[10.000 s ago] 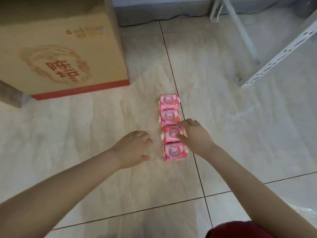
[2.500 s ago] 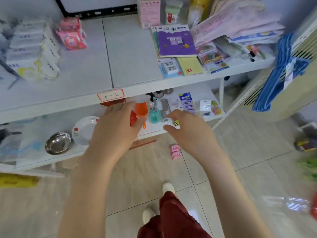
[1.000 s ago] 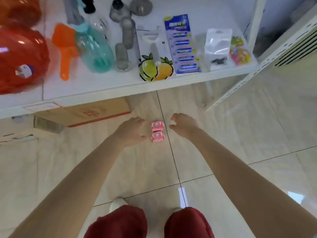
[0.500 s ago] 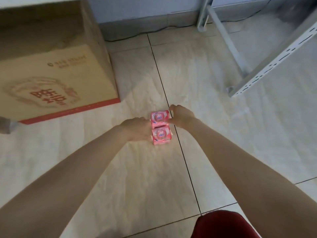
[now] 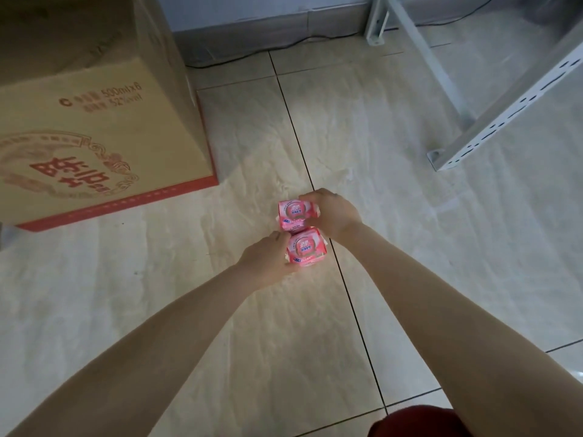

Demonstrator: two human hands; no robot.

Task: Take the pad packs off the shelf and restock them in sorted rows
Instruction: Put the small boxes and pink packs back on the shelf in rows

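Far pack (image 5: 294, 215) and near pack (image 5: 307, 251), both pink with a round pale label on top, sit one behind the other with their edges touching, low at the floor (image 5: 220, 326) just left of a dark grout line (image 5: 355, 313). Whether they rest on the tile or are held just off it cannot be told. The right hand (image 5: 335, 216) comes in from the right and grips the far pack: its fingers curl over the pack's far right corner and its thumb lies along the near right edge. The left hand (image 5: 265, 263) comes in from the left and grips the near pack, with its thumb at the pack's top left corner and the other fingers curled round the left side, mostly hidden under the hand. Both forearms stretch up from the bottom of the view. A big cardboard box (image 5: 94, 137) with red print and a red band along its base stands on the floor to the left, well apart from the packs. To the upper right, a white perforated shelf post (image 5: 511, 105) and a brace (image 5: 426, 55) meet the floor. A dark cable (image 5: 252, 55) runs along the foot of the wall. Red cloth (image 5: 419, 421) shows at the bottom edge.
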